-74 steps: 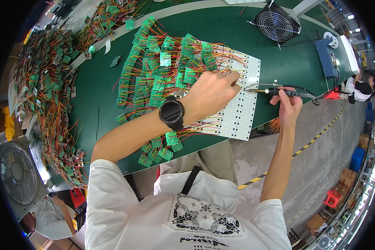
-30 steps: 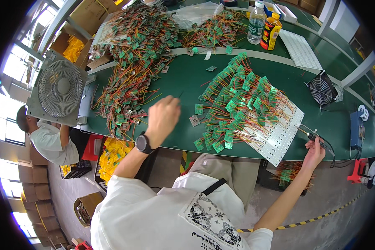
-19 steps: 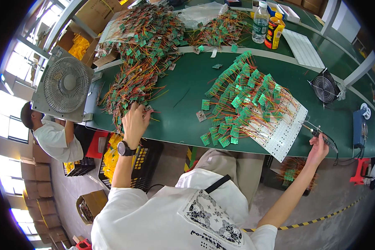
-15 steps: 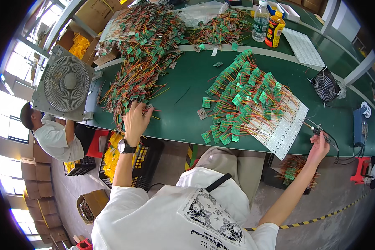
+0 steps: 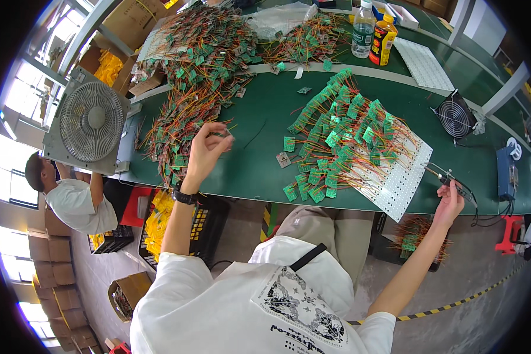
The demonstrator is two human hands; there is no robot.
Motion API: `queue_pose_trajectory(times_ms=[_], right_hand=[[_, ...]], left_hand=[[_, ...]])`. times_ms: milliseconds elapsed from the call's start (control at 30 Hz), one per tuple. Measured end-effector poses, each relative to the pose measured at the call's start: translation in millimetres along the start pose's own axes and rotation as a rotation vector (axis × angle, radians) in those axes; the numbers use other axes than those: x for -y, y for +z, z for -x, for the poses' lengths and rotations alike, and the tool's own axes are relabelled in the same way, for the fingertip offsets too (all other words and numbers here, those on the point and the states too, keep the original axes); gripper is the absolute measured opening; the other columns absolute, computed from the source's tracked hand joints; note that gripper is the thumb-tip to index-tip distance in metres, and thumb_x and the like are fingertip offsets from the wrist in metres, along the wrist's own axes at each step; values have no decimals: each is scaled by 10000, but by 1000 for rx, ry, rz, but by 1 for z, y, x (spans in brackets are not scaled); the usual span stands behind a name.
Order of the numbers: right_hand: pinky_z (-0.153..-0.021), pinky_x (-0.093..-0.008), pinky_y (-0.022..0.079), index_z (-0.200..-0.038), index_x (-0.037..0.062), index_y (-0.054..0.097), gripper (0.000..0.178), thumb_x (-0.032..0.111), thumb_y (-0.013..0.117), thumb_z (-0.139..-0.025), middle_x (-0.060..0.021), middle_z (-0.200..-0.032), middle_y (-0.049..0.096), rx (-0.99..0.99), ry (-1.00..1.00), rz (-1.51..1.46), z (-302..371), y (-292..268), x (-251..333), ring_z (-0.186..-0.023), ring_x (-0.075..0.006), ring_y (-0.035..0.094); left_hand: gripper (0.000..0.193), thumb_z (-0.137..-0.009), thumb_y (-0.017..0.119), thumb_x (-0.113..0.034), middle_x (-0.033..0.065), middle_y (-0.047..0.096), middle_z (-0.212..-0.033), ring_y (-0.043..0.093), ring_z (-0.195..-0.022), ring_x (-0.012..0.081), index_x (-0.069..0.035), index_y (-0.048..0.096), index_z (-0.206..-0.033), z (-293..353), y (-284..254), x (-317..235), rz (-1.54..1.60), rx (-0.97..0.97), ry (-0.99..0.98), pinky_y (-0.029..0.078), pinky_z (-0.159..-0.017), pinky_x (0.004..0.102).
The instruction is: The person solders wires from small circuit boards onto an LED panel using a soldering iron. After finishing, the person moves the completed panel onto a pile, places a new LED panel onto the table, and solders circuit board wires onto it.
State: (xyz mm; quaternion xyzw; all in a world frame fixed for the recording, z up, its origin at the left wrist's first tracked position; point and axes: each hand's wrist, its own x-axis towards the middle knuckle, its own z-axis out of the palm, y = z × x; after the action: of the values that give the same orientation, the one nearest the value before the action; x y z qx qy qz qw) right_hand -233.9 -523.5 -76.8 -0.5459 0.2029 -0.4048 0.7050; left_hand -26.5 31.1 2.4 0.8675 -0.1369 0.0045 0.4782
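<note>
My left hand (image 5: 206, 154) is raised over the green table, left of its middle. Its thumb and fingers are pinched on a small circuit board (image 5: 216, 134), mostly hidden by the fingers. Beside and behind that hand spreads a big heap of circuit boards with red and yellow wires (image 5: 180, 127). My right hand (image 5: 449, 203) grips a soldering iron (image 5: 463, 190) off the table's right front edge, its tip pointing up and left. Left of the iron lies a white perforated plate (image 5: 404, 192). Rows of green wired boards (image 5: 336, 138) overlap the plate's left part.
A grey fan (image 5: 93, 121) stands at the left, with a seated co-worker (image 5: 79, 203) beyond it. A small black fan (image 5: 456, 121) and a blue soldering station (image 5: 506, 171) are at the right. Two bottles, one clear (image 5: 363, 32) and one yellow-capped (image 5: 383, 41), stand at the back.
My left hand has lifted off the edge of the heap and moved up and right, its fingers pinched. My right hand keeps the soldering iron at nearly the same place.
</note>
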Motion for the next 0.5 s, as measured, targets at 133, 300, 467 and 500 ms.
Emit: queue_pose_trajectory(times_ms=[133,300,467,500], right_hand=[[-563,-242,430,-987,-36,645,186,123,630,-892,-78,-731,642,-4,-4,3,1,-2,1,-600,-129,579],[-562,-236,431,-997,-40,639,194,123,627,-891,-78,-734,640,8,-6,-1,3,0,2,-599,-127,578],[-561,-234,429,-1006,-44,635,203,123,626,-891,-80,-739,640,0,-9,10,3,0,2,-599,-128,578],[-561,-234,428,-1007,-44,636,204,122,627,-890,-81,-740,640,-7,-7,6,3,-1,2,-599,-129,578]], left_hand=[[338,-871,629,-69,84,524,-1106,636,-968,208,6,497,-1174,2,15,-16,538,-29,-50,526,-803,303],[259,-910,547,-116,96,598,-1034,639,-988,242,-3,523,-1141,12,25,19,829,149,-312,527,-875,354],[280,-914,574,-130,84,621,-987,660,-867,179,15,526,-1149,12,38,19,373,138,-287,568,-724,288],[280,-914,574,-130,84,621,-987,660,-867,179,15,526,-1149,11,39,17,374,143,-288,568,-724,288]])
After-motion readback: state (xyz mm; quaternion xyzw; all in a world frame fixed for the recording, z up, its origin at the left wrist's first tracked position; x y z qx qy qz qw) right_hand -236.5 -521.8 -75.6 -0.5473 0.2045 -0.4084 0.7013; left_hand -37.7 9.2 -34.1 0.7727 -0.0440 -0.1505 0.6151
